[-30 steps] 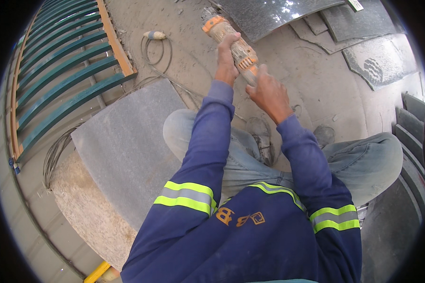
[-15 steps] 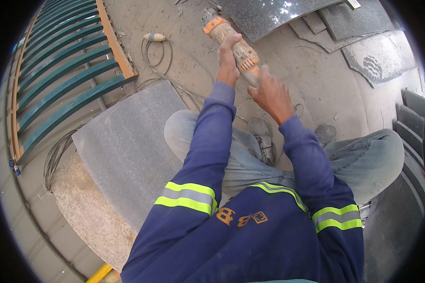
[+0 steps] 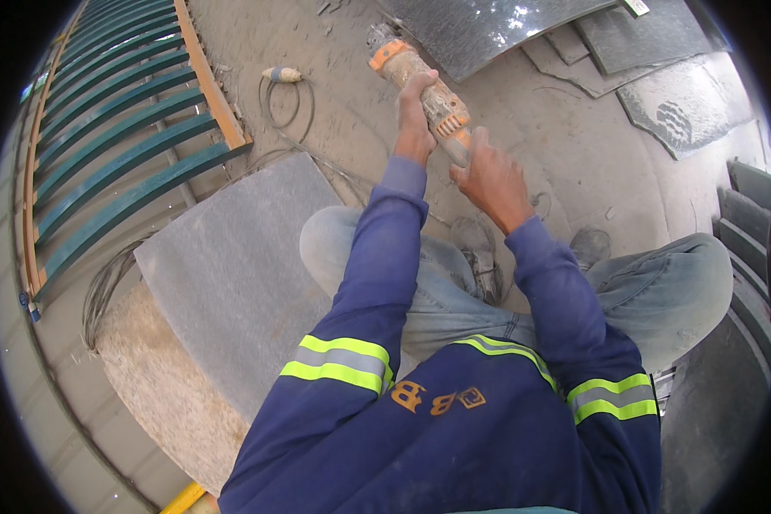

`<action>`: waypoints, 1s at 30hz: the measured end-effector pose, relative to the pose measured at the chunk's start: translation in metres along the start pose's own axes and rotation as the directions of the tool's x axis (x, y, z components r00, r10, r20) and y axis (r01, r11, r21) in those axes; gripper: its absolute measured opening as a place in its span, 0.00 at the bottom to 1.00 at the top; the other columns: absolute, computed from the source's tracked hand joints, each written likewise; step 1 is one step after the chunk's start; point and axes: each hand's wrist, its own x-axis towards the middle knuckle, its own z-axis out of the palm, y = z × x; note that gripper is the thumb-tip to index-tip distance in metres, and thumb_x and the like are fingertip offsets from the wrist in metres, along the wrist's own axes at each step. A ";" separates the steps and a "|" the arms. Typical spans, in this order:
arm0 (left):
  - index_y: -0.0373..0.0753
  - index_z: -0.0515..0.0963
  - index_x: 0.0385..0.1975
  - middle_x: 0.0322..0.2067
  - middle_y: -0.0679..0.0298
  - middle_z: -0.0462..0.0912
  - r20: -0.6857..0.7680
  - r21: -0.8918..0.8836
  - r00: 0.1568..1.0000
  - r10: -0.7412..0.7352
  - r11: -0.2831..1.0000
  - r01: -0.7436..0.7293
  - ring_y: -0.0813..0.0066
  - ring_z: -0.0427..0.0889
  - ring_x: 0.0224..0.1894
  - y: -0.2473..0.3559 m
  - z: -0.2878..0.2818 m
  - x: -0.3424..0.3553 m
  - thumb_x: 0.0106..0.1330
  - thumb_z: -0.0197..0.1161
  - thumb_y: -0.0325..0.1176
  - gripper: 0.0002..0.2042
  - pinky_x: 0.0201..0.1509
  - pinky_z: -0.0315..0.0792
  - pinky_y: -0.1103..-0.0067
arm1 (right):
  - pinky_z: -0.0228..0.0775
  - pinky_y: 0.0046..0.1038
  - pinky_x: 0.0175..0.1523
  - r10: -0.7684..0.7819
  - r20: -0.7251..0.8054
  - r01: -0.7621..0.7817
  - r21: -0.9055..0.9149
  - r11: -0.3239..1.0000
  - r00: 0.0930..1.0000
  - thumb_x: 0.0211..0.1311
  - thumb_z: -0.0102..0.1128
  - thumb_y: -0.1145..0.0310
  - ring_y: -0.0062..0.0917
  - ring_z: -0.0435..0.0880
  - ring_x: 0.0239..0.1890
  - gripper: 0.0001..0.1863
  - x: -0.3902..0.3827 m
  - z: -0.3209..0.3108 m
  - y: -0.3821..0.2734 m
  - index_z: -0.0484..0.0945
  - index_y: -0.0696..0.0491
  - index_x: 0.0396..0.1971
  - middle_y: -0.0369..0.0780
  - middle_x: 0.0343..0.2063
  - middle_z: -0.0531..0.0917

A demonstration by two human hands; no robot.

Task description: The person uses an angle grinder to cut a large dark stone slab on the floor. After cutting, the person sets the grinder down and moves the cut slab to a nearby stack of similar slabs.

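Both hands are clamped on the dusty orange angle grinder (image 3: pixel 420 90) at twelve o'clock — left hand (image 3: pixel 415 120) on its middle, right hand (image 3: pixel 488 180) hiding its rear; the disc is hard to see.

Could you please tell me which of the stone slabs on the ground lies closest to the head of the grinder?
The dark polished slab at the top; the grinder head nearly meets its edge, unlike the matte grey slab at left.

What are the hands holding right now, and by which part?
Both hold an angle grinder. The left hand wraps the body near its head end; the right hand grips the rear end of the body.
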 end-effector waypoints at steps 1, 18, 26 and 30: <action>0.40 0.70 0.43 0.30 0.54 0.77 -0.007 -0.001 1.000 -0.007 1.000 0.007 0.62 0.82 0.28 0.000 0.001 -0.004 0.59 0.66 0.42 0.19 0.33 0.83 0.64 | 0.77 0.50 0.45 0.003 0.000 -0.003 -0.005 1.000 1.000 0.57 0.69 0.61 0.54 0.86 0.40 0.23 -0.003 0.000 0.000 0.66 0.57 0.43 0.57 0.33 0.85; 0.36 0.68 0.44 0.30 0.52 0.78 -0.019 0.029 1.000 0.002 1.000 -0.002 0.59 0.83 0.28 -0.003 0.005 -0.014 0.59 0.65 0.43 0.21 0.33 0.84 0.65 | 0.77 0.52 0.45 0.004 0.004 -0.004 0.058 0.998 1.000 0.57 0.68 0.62 0.57 0.85 0.40 0.24 -0.010 0.004 0.006 0.65 0.58 0.42 0.59 0.33 0.84; 0.36 0.68 0.45 0.30 0.51 0.77 -0.020 0.042 0.999 0.031 0.999 -0.030 0.59 0.83 0.28 -0.004 0.005 -0.011 0.59 0.65 0.42 0.21 0.33 0.84 0.64 | 0.77 0.52 0.45 -0.008 -0.019 0.009 0.037 0.999 1.000 0.57 0.68 0.61 0.56 0.85 0.40 0.24 -0.006 0.005 0.008 0.65 0.58 0.43 0.59 0.33 0.84; 0.36 0.68 0.45 0.31 0.51 0.77 -0.026 0.040 0.999 0.026 0.999 -0.024 0.59 0.83 0.28 -0.007 0.005 -0.014 0.59 0.65 0.43 0.21 0.33 0.84 0.64 | 0.76 0.51 0.45 0.001 -0.015 0.000 0.055 0.999 1.000 0.57 0.69 0.61 0.56 0.85 0.40 0.24 -0.013 0.005 0.008 0.65 0.57 0.43 0.59 0.32 0.84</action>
